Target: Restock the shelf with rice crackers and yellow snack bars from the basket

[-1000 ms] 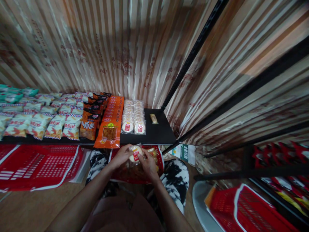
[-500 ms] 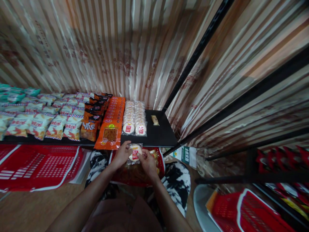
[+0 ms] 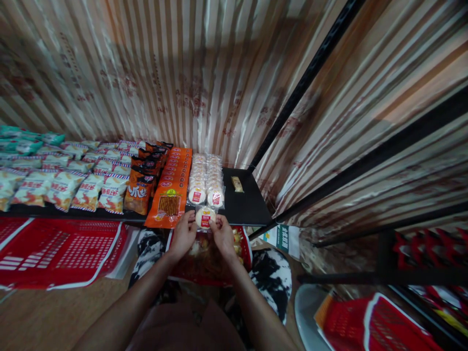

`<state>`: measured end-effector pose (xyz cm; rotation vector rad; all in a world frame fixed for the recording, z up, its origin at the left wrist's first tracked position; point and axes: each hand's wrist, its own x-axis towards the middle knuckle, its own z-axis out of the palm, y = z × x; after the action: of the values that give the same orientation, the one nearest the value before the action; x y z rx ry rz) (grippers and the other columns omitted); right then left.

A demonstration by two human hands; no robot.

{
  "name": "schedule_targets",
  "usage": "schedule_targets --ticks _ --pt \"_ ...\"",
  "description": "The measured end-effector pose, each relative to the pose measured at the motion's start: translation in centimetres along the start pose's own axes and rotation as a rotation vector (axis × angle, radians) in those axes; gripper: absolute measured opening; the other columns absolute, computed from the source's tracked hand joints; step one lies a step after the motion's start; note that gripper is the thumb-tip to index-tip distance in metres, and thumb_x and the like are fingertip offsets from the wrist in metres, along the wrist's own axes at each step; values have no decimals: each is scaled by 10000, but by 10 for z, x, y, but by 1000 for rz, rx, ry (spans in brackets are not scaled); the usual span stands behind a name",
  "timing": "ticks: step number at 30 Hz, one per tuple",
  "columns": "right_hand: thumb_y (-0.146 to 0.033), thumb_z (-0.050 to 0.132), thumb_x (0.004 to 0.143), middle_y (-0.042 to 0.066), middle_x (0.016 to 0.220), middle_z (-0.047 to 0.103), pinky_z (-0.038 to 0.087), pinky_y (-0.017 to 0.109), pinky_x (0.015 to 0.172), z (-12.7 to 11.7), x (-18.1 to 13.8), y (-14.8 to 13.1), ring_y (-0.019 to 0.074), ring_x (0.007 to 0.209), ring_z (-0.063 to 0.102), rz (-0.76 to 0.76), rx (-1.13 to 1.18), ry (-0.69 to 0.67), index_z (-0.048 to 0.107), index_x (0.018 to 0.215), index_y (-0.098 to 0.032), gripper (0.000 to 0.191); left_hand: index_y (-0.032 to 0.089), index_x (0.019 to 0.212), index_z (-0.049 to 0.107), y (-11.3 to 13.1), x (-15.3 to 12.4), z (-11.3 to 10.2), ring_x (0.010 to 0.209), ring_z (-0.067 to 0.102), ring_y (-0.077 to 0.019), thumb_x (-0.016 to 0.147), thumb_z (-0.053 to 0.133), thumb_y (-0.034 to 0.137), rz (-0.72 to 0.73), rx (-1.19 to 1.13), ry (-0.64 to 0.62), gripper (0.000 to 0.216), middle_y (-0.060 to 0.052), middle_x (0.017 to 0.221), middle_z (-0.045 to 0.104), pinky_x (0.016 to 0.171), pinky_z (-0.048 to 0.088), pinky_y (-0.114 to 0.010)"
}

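Observation:
Between my two hands is a wrapped rice cracker pack [image 3: 205,218], round and white with a red label under clear film. My left hand [image 3: 184,235] pinches its left edge and my right hand [image 3: 223,235] its right edge. The pack is at the front edge of the black shelf [image 3: 243,209]. Just behind it stand two rows of the same rice cracker packs [image 3: 197,195]. Left of these lies a long orange snack bag [image 3: 170,187] with a window showing brown sticks. A small wrapped bar [image 3: 237,184] rests on the shelf to the right.
White snack bags [image 3: 86,191] and orange-black bags [image 3: 137,192] fill the shelf's left. A large red bag [image 3: 208,258] sits between my knees. Red baskets [image 3: 62,253] stand at lower left and lower right. Black frame bars [image 3: 303,73] slant across the right side.
Both hands have moved forward and up with the rice cracker pack, bringing it to the shelf's front edge by the rows. The view has shifted slightly.

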<state>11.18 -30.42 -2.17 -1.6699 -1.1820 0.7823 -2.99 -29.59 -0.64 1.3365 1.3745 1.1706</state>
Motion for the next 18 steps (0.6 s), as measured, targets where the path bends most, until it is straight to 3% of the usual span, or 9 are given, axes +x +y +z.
schedule_targets --ticks 7,18 --pt "-337 510 802 4 811 668 463 242 667 17 22 5 131 686 601 -55 -131 36 570 923 -204 189 148 1118 573 -8 -4 2 1227 466 -230 773 442 114 208 403 8 371 -115 1299 504 1056 379 -419" --pt "-287 469 840 43 829 686 454 254 698 38 39 -10 162 753 617 -149 -288 94 609 932 -176 201 119 1265 487 -8 -1 5 1341 337 -219 794 403 103 315 713 -157 478 -131 1435 383 1097 345 -405"
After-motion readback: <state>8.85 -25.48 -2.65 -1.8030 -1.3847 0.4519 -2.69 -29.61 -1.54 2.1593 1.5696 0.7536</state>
